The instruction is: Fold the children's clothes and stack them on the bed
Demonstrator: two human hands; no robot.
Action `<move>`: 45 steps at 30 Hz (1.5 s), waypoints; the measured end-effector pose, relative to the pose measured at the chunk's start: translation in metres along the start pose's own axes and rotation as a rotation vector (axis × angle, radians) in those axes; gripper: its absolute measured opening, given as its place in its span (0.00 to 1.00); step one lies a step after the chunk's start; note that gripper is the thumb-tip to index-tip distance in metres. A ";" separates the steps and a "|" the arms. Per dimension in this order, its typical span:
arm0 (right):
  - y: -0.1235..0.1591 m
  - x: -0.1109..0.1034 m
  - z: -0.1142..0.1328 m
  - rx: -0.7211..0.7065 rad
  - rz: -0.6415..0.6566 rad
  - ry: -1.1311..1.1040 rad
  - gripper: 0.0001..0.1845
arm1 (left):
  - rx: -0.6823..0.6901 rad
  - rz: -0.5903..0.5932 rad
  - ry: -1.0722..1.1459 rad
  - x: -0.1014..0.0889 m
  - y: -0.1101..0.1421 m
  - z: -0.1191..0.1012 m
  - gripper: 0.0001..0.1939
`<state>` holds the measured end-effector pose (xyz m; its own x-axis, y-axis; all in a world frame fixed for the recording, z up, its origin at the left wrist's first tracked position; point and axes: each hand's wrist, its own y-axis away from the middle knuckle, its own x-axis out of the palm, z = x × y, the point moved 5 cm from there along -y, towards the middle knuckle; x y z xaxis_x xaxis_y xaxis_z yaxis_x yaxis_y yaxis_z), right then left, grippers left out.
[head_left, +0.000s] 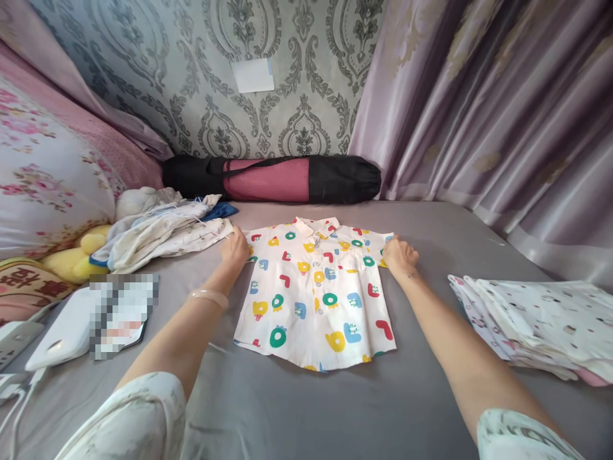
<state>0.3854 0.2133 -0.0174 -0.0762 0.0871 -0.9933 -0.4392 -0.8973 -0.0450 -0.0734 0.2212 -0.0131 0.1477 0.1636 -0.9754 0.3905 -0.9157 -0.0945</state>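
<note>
A small white short-sleeved shirt [313, 294] with colourful letter shapes lies spread flat, its collar away from me and its front up. My left hand [235, 248] is closed on the end of the left-side sleeve. On the other side, my right hand [401, 254] grips the opposite sleeve end. Both arms reach forward, and the sleeves stretch out sideways between my hands. Just beyond my left hand sits a loose heap of clothes [160, 233], its edge close to my fingers.
A grey sheet [297, 415] covers the bed. Folded clothes [536, 319] are stacked at right. At left are a white power bank [67, 326], a blurred phone [127, 313], a power strip [19, 338] and a yellow plush toy [79, 255]. A black-and-pink mat bag [268, 179] lies along the wall.
</note>
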 end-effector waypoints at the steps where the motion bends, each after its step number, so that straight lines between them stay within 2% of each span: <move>1: 0.000 -0.001 -0.001 0.005 -0.003 -0.001 0.18 | 0.021 -0.038 -0.012 -0.004 0.001 -0.001 0.18; 4: 0.003 -0.011 0.007 -0.054 -0.110 0.017 0.18 | 0.166 -0.165 -0.050 -0.014 0.003 -0.013 0.19; 6: 0.010 -0.017 0.026 -0.213 -0.187 0.022 0.19 | 0.318 -0.151 -0.037 -0.013 0.005 -0.031 0.19; 8: 0.022 -0.015 0.056 -0.435 -0.161 -0.012 0.22 | 0.495 -0.045 0.017 -0.004 0.009 -0.058 0.19; 10: 0.034 -0.005 0.087 -0.629 -0.044 -0.062 0.26 | 0.672 0.093 0.066 0.008 0.020 -0.090 0.21; 12: 0.042 0.009 0.110 -0.698 0.084 -0.072 0.30 | 0.771 0.199 0.071 0.022 0.033 -0.117 0.24; 14: 0.043 0.021 0.121 -0.671 0.183 -0.061 0.33 | 0.749 0.284 0.063 0.035 0.041 -0.133 0.29; 17: 0.034 0.031 0.118 -0.622 0.252 -0.059 0.34 | 0.660 0.303 0.044 0.047 0.042 -0.137 0.32; 24: 0.002 0.033 0.082 -0.562 0.161 -0.032 0.31 | 0.550 0.193 -0.004 0.050 0.017 -0.112 0.32; 29: 0.000 0.030 0.080 -0.531 0.179 -0.017 0.31 | 0.543 0.207 -0.010 0.049 0.016 -0.111 0.31; 32: 0.005 0.019 0.093 -0.548 0.123 0.020 0.29 | 0.515 0.195 -0.041 0.044 0.022 -0.119 0.28; 36: 0.020 -0.002 0.131 -0.765 -0.036 -0.042 0.23 | 0.562 0.202 0.011 0.041 0.037 -0.133 0.22; 40: 0.028 -0.002 0.165 -0.885 0.012 -0.083 0.20 | 0.560 0.209 0.047 0.051 0.046 -0.136 0.28; 45: 0.023 0.006 0.187 -0.855 0.044 -0.076 0.16 | 0.544 0.160 0.040 0.061 0.048 -0.133 0.31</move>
<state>0.2073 0.2741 -0.0046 -0.1500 0.0458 -0.9876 0.3891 -0.9156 -0.1016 0.0751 0.2362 -0.0509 0.2052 0.0116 -0.9786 -0.1626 -0.9856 -0.0458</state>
